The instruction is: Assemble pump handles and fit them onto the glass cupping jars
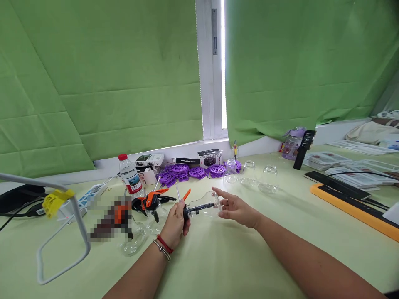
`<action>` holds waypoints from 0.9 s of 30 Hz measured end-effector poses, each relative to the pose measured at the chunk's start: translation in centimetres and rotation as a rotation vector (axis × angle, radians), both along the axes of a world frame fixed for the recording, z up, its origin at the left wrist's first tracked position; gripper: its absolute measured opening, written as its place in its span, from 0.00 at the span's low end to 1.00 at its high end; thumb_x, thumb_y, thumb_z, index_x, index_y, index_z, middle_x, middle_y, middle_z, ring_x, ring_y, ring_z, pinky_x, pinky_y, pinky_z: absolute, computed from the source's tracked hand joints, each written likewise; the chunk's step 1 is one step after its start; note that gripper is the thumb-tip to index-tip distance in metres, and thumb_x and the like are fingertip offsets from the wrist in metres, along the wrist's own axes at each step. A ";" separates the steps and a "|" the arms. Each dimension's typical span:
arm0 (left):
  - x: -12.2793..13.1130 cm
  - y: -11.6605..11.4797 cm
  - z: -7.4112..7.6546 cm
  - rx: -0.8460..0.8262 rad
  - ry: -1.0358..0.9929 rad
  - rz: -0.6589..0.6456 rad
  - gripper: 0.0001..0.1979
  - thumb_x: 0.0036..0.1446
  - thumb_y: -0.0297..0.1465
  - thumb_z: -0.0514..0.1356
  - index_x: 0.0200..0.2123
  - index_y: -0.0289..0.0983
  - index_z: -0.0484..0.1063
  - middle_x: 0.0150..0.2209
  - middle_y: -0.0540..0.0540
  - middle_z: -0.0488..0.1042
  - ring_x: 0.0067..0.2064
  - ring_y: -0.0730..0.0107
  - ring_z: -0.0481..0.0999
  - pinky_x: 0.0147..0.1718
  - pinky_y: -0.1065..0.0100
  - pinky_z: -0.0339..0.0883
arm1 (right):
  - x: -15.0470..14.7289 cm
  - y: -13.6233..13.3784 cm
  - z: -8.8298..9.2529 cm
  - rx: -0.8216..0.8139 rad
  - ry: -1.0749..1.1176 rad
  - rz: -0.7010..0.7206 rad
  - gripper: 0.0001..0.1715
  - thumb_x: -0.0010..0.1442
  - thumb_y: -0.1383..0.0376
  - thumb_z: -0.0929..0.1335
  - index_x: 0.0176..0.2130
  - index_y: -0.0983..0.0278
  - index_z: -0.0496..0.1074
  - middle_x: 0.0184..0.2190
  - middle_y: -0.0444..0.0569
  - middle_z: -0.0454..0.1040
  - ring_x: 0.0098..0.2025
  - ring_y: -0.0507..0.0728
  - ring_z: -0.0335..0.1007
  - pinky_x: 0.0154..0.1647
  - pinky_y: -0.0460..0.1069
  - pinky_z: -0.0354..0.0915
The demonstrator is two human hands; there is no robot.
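Note:
My left hand (174, 224) is closed around the black and orange head of a clear spray bottle (204, 204), which lies nearly level above the table. An orange lever and a thin metal tube stick up past my fingers. Inside the bottle a dark tube (202, 207) runs lengthwise. At the bottle's base, my right hand (238, 209) has its thumb and fingers curved around the edge. To the left stand similar bottles with orange and black heads, one (152, 203) close to my left wrist and another (134, 243) partly blurred out.
Several clear bottles without heads (268, 180) stand back right. Behind them are purple round parts (197, 172), boxes (150, 160) and a water bottle (132, 178). A white metal frame (82, 226) is at left; an orange-edged bar (352, 211) and cards (326, 160) are at right.

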State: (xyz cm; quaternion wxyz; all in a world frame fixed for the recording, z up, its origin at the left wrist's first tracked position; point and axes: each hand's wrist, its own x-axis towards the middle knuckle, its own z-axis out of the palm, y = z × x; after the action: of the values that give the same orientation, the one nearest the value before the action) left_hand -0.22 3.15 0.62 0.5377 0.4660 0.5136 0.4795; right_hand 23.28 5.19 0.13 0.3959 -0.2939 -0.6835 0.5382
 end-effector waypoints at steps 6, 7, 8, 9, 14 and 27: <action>0.1 -0.3 0.0 0.099 0.106 -0.008 0.22 0.56 0.54 0.49 0.27 0.40 0.58 0.15 0.55 0.63 0.13 0.77 0.58 0.08 0.77 0.49 | -0.2 0.3 -0.5 -0.202 0.010 0.012 0.34 0.55 0.48 0.69 0.54 0.64 0.63 0.38 0.50 0.70 0.28 0.52 0.73 0.26 0.47 0.68; 0.1 -0.4 0.0 0.111 0.129 -0.011 0.22 0.56 0.53 0.48 0.27 0.40 0.57 0.15 0.55 0.63 0.13 0.77 0.58 0.08 0.76 0.49 | -0.4 0.3 -0.7 -0.240 0.010 0.009 0.32 0.56 0.46 0.67 0.51 0.65 0.64 0.33 0.48 0.70 0.25 0.52 0.72 0.22 0.46 0.66; 0.1 -0.4 0.0 0.121 0.150 -0.014 0.22 0.57 0.53 0.48 0.27 0.40 0.57 0.15 0.56 0.63 0.13 0.78 0.57 0.08 0.76 0.49 | -0.5 0.4 -0.9 -0.279 0.005 0.002 0.31 0.57 0.44 0.65 0.48 0.66 0.65 0.29 0.46 0.71 0.22 0.52 0.71 0.19 0.45 0.64; 0.1 -0.4 0.0 0.131 0.167 -0.016 0.21 0.57 0.53 0.47 0.27 0.40 0.57 0.14 0.56 0.63 0.13 0.78 0.57 0.08 0.76 0.49 | -0.7 0.4 -1.1 -0.316 -0.004 -0.007 0.31 0.58 0.43 0.62 0.46 0.66 0.64 0.25 0.45 0.71 0.19 0.51 0.69 0.17 0.45 0.62; 0.0 -0.2 0.0 0.121 0.165 -0.012 0.22 0.55 0.54 0.48 0.27 0.40 0.57 0.14 0.57 0.63 0.12 0.78 0.57 0.08 0.76 0.49 | -1.0 0.2 -1.1 -0.390 -0.046 -0.024 0.36 0.59 0.40 0.58 0.51 0.65 0.61 0.27 0.49 0.73 0.21 0.53 0.71 0.17 0.45 0.63; -0.1 0.0 0.1 -0.053 -0.049 -0.037 0.24 0.55 0.55 0.49 0.26 0.39 0.58 0.14 0.57 0.63 0.10 0.80 0.55 0.08 0.75 0.48 | -0.7 -0.4 0.3 0.035 0.020 -0.034 0.42 0.51 0.60 0.74 0.60 0.54 0.56 0.56 0.53 0.58 0.46 0.55 0.67 0.43 0.51 0.67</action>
State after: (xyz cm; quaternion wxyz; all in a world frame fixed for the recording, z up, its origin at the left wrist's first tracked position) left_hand -0.35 3.18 0.73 0.5708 0.4492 0.5041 0.4672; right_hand 22.62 4.83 0.41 0.4171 -0.2930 -0.6837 0.5222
